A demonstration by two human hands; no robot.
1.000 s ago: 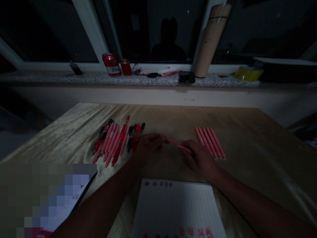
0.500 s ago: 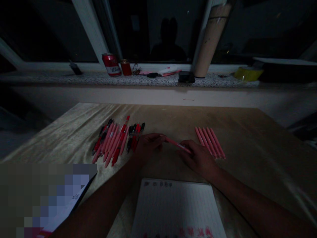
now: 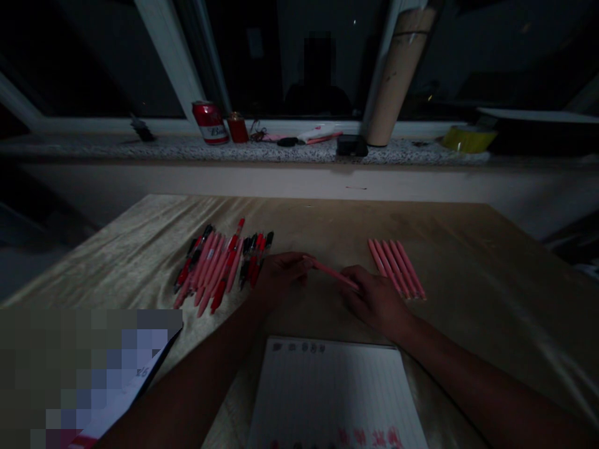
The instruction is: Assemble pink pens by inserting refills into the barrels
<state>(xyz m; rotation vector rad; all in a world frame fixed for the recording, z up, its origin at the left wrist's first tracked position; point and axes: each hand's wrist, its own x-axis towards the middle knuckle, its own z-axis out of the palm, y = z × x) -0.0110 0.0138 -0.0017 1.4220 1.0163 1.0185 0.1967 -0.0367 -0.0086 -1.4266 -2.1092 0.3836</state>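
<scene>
A pink pen slants between my two hands above the table. My left hand pinches its far left end, fingers closed. Around the lower right end my right hand is closed. Just left of my left hand lies a pile of pink, red and black pens. Beyond my right hand, several pink pens lie side by side in a neat row. An open lined notebook rests below my hands, with small dark marks along its top and red writing lower down.
The table has a shiny cloth and meets the wall under a window. On the granite sill stand a red can, a small red jar, a cardboard tube and yellow tape. A blurred-out screen is at lower left.
The pink pen has turned slightly about its length, so its printed label no longer shows. Both hands stay in nearly the same place.
</scene>
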